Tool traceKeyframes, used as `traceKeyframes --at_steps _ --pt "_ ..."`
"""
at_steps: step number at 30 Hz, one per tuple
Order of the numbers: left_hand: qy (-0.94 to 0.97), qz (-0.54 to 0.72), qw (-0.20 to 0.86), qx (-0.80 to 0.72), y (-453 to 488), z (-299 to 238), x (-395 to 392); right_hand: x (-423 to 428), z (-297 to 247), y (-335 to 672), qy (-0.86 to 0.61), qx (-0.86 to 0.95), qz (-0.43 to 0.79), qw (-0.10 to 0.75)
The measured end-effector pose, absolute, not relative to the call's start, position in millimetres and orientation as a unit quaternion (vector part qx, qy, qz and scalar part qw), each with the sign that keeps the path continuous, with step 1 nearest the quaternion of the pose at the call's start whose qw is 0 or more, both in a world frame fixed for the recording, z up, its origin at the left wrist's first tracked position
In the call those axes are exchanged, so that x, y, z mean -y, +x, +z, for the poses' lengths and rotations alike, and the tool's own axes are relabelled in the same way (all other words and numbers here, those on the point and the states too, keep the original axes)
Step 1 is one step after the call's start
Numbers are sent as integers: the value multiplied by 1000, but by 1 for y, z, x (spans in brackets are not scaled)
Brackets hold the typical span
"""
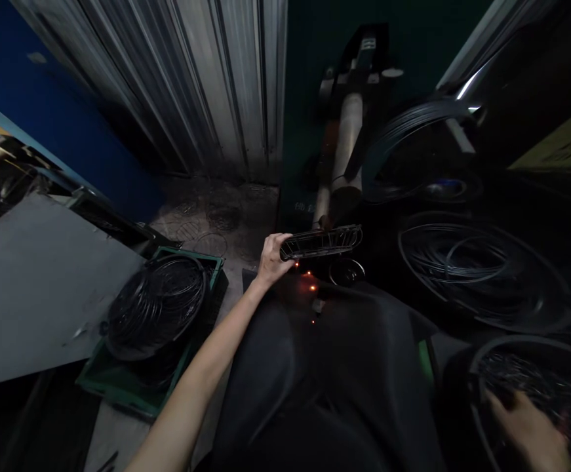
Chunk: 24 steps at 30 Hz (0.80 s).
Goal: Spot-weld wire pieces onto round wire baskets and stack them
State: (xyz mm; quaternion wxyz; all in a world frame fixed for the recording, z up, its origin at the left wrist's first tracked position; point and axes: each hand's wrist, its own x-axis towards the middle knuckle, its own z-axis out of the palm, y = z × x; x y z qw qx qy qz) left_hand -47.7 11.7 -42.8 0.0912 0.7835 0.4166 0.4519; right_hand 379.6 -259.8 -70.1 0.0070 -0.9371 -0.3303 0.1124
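My left hand (271, 259) is stretched forward and closed on the left end of a dark round wire frame (322, 241), held flat under a welding machine (347, 141). Orange sparks (307, 283) glow just below the frame, beside a small round part (347, 271). My right hand (531, 429) is low at the right, resting in a container of dark wire pieces (535, 373); its fingers are dim and partly hidden. My dark-clothed lap (324, 380) fills the lower middle.
A green crate (118, 387) with a stack of finished black wire frames (160, 301) sits on the floor at the left. Large coils of dark wire (476, 262) lie at the right. A grey board (34, 282) lies at the left, with corrugated metal sheeting (191, 78) behind.
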Motion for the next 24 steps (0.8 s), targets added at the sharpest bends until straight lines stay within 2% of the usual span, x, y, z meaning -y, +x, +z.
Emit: traceKeyframes --at_steps 3,11,15,20,22,24 --pt "790 445 36 -421 -49 -41 11 273 -82 373 -942 272 194 22" --pt "822 431 -108 -356 -36 -8 66 270 -85 369 -948 187 167 194" --pt "827 438 -114 -332 -31 -5 77 274 -90 372 -953 142 111 243" --pt "852 404 -31 -331 -31 -16 100 279 -87 374 -960 83 54 262" --pt "866 377 -38 -326 -29 -16 115 279 -81 370 -959 82 34 270" --pt "874 365 -73 -311 -26 -12 130 279 -70 360 -941 119 17 315"
